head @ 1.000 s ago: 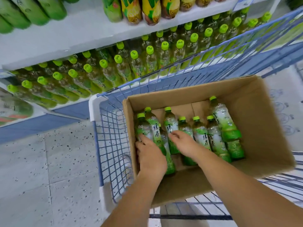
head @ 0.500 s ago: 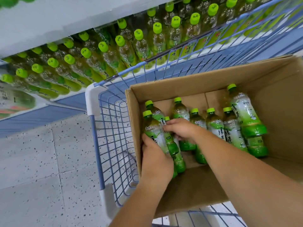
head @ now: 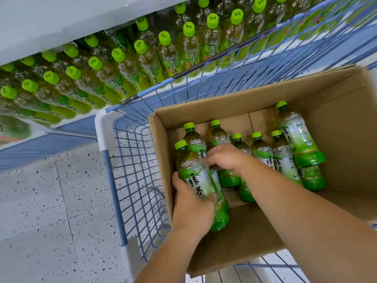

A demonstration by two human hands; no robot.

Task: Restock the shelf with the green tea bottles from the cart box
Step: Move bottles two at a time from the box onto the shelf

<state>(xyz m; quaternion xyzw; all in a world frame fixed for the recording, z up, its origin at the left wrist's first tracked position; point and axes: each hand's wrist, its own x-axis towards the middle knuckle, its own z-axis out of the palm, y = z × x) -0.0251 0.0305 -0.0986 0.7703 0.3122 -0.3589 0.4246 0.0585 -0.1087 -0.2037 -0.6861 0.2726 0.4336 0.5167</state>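
Note:
An open cardboard box (head: 336, 119) sits in a blue wire cart (head: 132, 160). Several green tea bottles (head: 283, 160) with lime caps lie in the box. My left hand (head: 191, 209) grips the leftmost bottle (head: 193, 174) round its lower body, label up. My right hand (head: 223, 158) curls over a second bottle (head: 194, 139) just beside it, fingers hiding that bottle's middle. The shelf (head: 61, 23) behind the cart holds rows of the same kind of bottles (head: 126, 64).
The cart's white corner post (head: 103, 131) stands left of the box. Speckled grey floor tiles (head: 40, 211) lie to the left. A blue shelf base (head: 40, 148) runs along the floor under the bottle rows.
My left hand has closed round the leftmost bottle and raised it a little. My right hand has shifted left onto the neighbouring bottle. The view has tilted closer to the box.

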